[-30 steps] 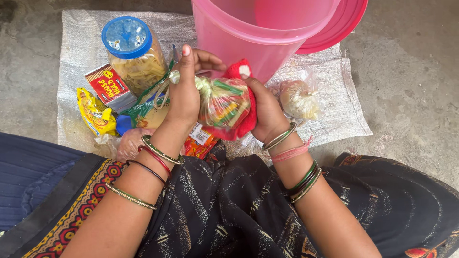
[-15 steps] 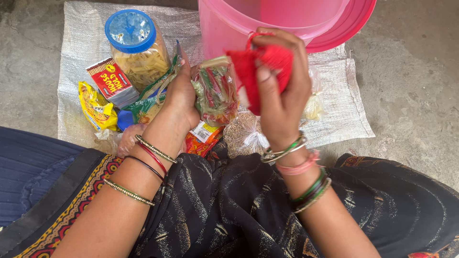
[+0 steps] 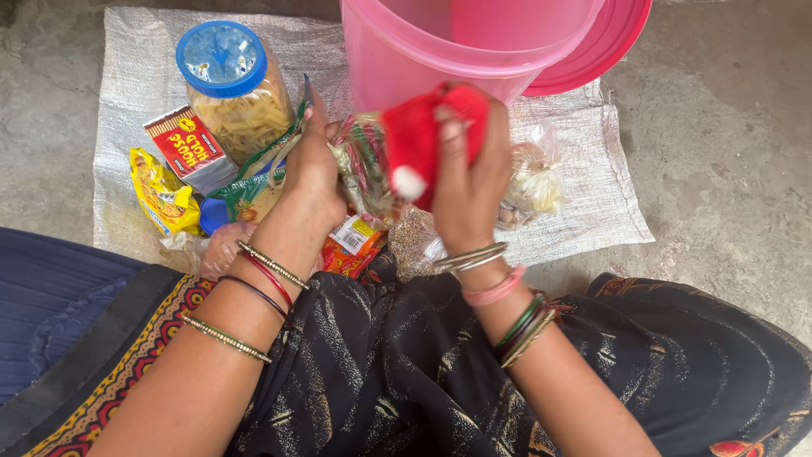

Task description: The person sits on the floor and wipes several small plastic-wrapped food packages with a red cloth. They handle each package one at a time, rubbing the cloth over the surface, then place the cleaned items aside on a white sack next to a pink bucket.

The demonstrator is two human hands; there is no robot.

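My left hand (image 3: 315, 173) grips a clear plastic bag of small coloured packets (image 3: 364, 169) in front of the pink bucket (image 3: 397, 59). My right hand (image 3: 469, 178) is closed around a red cloth pouch with a white pompom (image 3: 414, 140), held against the right side of that bag. Both wrists carry several bangles.
A white woven sack (image 3: 592, 169) lies on the concrete floor under a blue-lidded jar of pasta (image 3: 233, 93), a red box (image 3: 190, 148), a yellow packet (image 3: 161, 195), a clear bag of pale pieces (image 3: 533, 182) and a bag of seeds (image 3: 414, 241). A pink lid (image 3: 609, 42) leans behind the bucket.
My right hand pulled the red pouch off the plastic bag and lifted it toward the bucket, then lowered it back beside the bag. My left hand kept hold of the bag.
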